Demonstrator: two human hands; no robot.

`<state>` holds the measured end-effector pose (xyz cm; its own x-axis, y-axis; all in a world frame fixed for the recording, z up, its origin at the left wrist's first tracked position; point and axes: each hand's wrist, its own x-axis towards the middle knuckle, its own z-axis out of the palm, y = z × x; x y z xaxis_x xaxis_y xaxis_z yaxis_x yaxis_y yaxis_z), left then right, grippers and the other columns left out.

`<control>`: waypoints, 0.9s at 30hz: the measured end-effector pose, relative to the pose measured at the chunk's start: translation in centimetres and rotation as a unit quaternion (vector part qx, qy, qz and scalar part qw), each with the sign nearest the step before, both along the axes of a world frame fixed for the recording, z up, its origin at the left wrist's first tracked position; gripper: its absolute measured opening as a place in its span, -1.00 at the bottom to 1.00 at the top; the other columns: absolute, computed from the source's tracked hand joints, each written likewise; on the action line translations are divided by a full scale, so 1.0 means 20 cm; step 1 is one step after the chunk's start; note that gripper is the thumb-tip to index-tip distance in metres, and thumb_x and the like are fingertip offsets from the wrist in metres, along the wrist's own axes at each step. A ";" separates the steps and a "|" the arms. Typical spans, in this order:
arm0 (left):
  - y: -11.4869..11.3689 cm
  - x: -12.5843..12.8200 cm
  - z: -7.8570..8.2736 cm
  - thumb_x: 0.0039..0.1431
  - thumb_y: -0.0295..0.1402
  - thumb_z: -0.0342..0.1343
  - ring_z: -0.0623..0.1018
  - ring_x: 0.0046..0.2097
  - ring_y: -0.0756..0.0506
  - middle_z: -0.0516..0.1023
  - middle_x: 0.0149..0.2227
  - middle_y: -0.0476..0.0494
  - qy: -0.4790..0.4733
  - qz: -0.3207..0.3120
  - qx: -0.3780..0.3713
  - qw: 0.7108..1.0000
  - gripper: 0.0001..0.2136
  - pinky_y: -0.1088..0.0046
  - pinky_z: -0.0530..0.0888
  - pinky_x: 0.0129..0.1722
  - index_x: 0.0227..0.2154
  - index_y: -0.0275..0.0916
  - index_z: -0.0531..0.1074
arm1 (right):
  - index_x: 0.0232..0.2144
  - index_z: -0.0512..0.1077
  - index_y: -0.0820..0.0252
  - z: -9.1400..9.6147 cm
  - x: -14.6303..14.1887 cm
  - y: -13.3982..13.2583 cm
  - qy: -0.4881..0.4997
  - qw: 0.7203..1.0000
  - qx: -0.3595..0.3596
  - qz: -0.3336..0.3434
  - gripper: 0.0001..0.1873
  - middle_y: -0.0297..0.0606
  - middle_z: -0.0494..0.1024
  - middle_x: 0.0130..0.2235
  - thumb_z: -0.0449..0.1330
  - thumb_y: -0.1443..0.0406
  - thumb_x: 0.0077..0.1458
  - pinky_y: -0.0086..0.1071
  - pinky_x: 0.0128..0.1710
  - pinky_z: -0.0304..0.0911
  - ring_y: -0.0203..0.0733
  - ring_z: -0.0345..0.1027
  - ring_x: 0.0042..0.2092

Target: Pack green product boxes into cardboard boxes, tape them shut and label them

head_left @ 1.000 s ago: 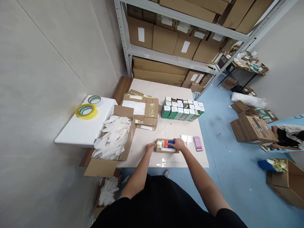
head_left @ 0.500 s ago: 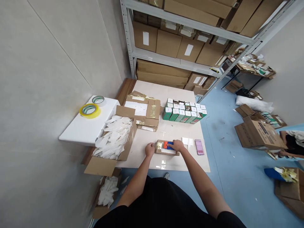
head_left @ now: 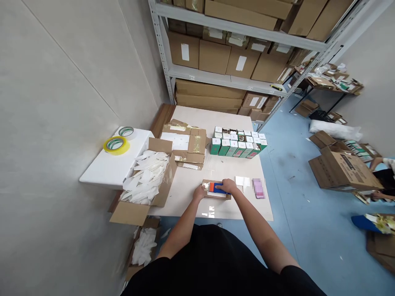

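Note:
A small flat cardboard box [head_left: 212, 194] lies near the front edge of the pale table [head_left: 191, 181]. My right hand [head_left: 228, 186] is closed on a red and blue tool [head_left: 216, 188] that rests flat on top of the box. My left hand [head_left: 198, 192] is curled against the box's left end and steadies it. Shiny tape shows on the box's left part.
An open carton of white paper slips [head_left: 148, 176] stands at the left, flattened boxes [head_left: 185, 144] behind it, a block of green and white boxes [head_left: 237, 144] at the back. Two tape rolls [head_left: 116, 144] sit on a white side shelf. Another person [head_left: 382, 176] crouches at far right among cartons.
My right hand has slid the red and blue tool a little across the box top. My left hand has moved in against the box's left end. The camera shifted slightly.

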<state>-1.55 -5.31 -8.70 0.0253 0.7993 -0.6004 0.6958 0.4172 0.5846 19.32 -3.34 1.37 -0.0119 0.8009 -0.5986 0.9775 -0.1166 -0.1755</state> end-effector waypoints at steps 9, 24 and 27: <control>0.01 0.04 0.03 0.47 -0.08 -0.30 0.58 0.10 -0.25 0.58 0.08 -0.33 0.073 0.000 -0.020 0.997 -0.54 0.27 0.46 -0.03 0.10 -0.14 0.42 | -0.15 0.57 0.21 -0.02 0.06 0.00 -0.008 0.999 0.021 -0.039 -0.34 0.01 0.64 -0.08 0.32 -0.22 -0.01 -0.32 -0.26 0.31 0.06 0.55 -0.07; 0.04 0.01 -0.02 0.46 -0.10 -0.34 0.57 0.10 -0.27 0.57 0.09 -0.36 0.068 -0.032 -0.009 0.997 -0.50 0.24 0.46 -0.01 0.15 -0.16 0.41 | -0.43 0.42 0.15 -0.18 0.82 -0.29 0.051 0.936 0.184 -0.295 -0.56 -0.21 0.52 -0.44 0.50 0.02 -0.15 -0.37 -0.44 0.21 -0.11 0.45 -0.33; 0.05 0.01 -0.03 0.46 -0.09 -0.32 0.58 0.08 -0.27 0.57 0.08 -0.38 0.070 -0.033 -0.009 0.997 -0.50 0.24 0.46 -0.01 0.14 -0.17 0.41 | -0.41 0.44 0.17 -0.14 0.87 -0.31 0.025 0.945 0.163 -0.283 -0.56 -0.19 0.54 -0.41 0.49 0.02 -0.13 -0.37 -0.44 0.23 -0.10 0.46 -0.32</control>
